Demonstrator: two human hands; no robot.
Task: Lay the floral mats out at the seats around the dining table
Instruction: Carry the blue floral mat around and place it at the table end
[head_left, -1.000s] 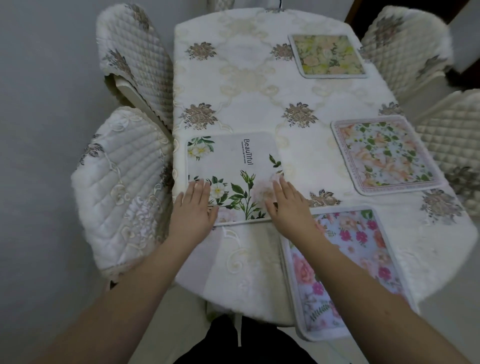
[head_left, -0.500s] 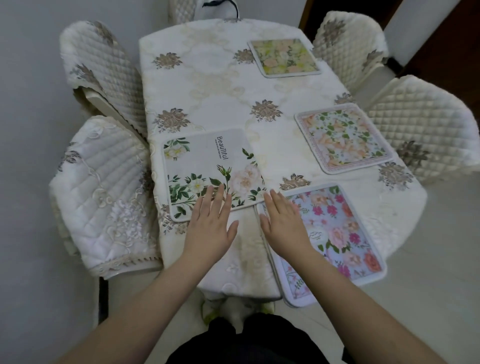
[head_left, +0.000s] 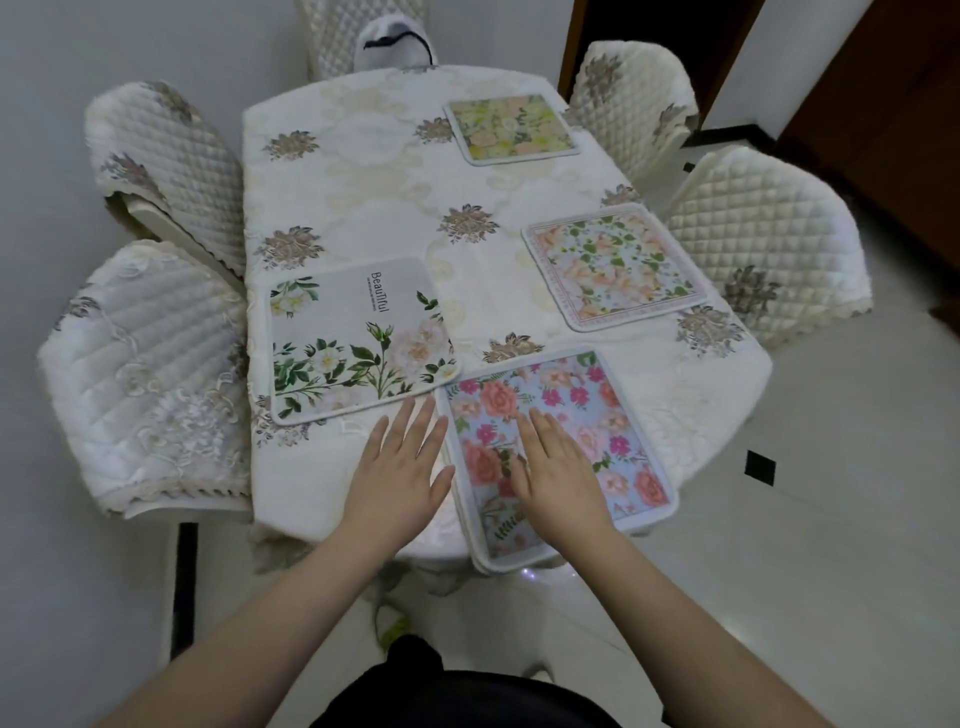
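Note:
Several floral mats lie on the dining table (head_left: 384, 197), which wears a cream cloth. A grey mat with white flowers and the word "Beautiful" (head_left: 358, 338) sits at the near left. A pink-rose mat (head_left: 571, 415) lies at the near end and overhangs the table edge; it looks like a stack. A peach-flower mat (head_left: 613, 265) is at the right and a yellow-green mat (head_left: 511, 127) at the far right. My right hand (head_left: 556, 473) rests flat on the pink-rose mat. Just below the grey mat, my left hand (head_left: 402, 467) hovers with straight fingers over the cloth.
Quilted cream chairs stand round the table: two on the left (head_left: 140, 374) (head_left: 166, 156), two on the right (head_left: 769, 244) (head_left: 634, 98), one at the far end (head_left: 363, 36). A white bag (head_left: 395, 47) sits at the far end. A dark doorway (head_left: 883, 104) opens at the right.
Both hands have come off the grey mat and drawn back toward me. The right hand has shifted onto the pink-rose mat. The view has pulled back from the table.

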